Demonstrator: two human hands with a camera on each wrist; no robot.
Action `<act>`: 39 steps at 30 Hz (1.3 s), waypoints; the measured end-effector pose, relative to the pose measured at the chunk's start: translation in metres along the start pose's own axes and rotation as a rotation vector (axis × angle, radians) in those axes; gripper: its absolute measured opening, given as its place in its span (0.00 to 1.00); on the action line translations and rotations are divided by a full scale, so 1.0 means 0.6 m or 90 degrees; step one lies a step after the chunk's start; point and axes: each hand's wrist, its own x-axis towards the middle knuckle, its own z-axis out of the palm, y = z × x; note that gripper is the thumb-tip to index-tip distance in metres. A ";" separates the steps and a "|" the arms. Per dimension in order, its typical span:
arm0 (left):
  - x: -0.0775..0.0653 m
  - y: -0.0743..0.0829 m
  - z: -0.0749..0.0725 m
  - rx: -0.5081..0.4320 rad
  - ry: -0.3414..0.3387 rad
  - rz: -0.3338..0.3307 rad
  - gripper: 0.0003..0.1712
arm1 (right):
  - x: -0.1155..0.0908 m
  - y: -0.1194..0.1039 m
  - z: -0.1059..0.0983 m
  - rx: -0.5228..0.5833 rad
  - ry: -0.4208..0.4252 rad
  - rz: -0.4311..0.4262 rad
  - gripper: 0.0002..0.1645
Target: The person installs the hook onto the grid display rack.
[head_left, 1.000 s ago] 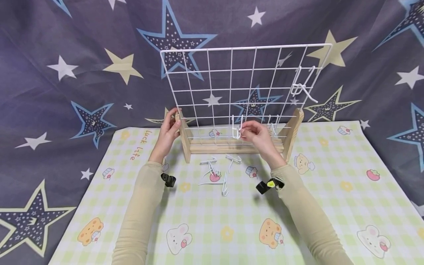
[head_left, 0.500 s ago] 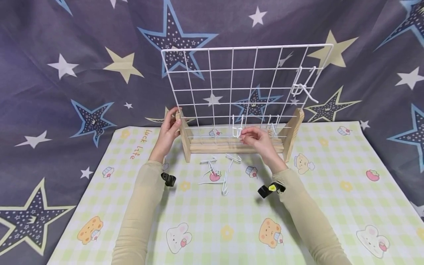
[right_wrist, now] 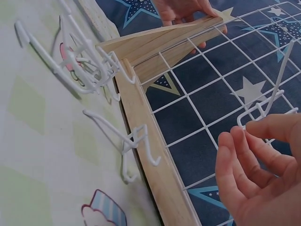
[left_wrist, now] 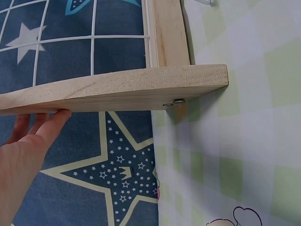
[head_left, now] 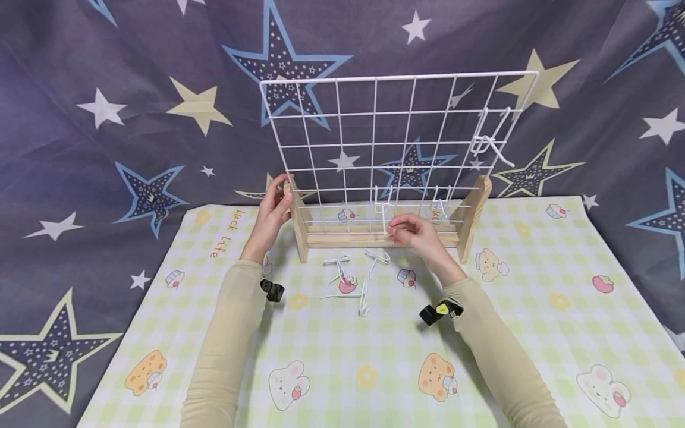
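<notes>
A white wire grid panel (head_left: 358, 128) stands upright in a wooden stand (head_left: 353, 239). My left hand (head_left: 275, 205) holds the stand's left side board (left_wrist: 117, 87), fingers against its outer face and the far edge. A white wire hook (head_left: 383, 207) hangs on a lower wire near the middle of the grid, its prong sticking out. Just right of and below that hook is my right hand (head_left: 414, 235), thumb and fingers loosely bent, fingertips close to the wire. In the right wrist view the thumb tip (right_wrist: 256, 127) overlaps the hook's loop.
Several loose white hooks (head_left: 361, 297) lie on the checked tablecloth (head_left: 369, 339) in front of the stand. Another hook (head_left: 487, 142) hangs at the grid's upper right, and one more (head_left: 441, 205) lower right. A starry curtain (head_left: 134, 71) stands behind.
My right hand has moved down slightly from the middle hook, whose prong now shows below its loop. The left hand stays on the side board.
</notes>
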 end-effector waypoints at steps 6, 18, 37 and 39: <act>0.000 -0.003 -0.001 -0.001 0.000 -0.001 0.26 | -0.005 0.009 0.001 -0.021 -0.033 0.006 0.15; 0.001 -0.005 -0.003 -0.001 0.002 0.004 0.26 | -0.013 0.022 0.008 -0.068 -0.063 0.018 0.14; 0.001 -0.006 -0.003 0.018 0.000 0.006 0.26 | -0.020 0.032 0.023 -0.087 -0.127 0.000 0.14; 0.001 -0.005 -0.003 0.018 0.001 0.005 0.26 | -0.023 0.034 0.025 -0.092 -0.142 0.006 0.14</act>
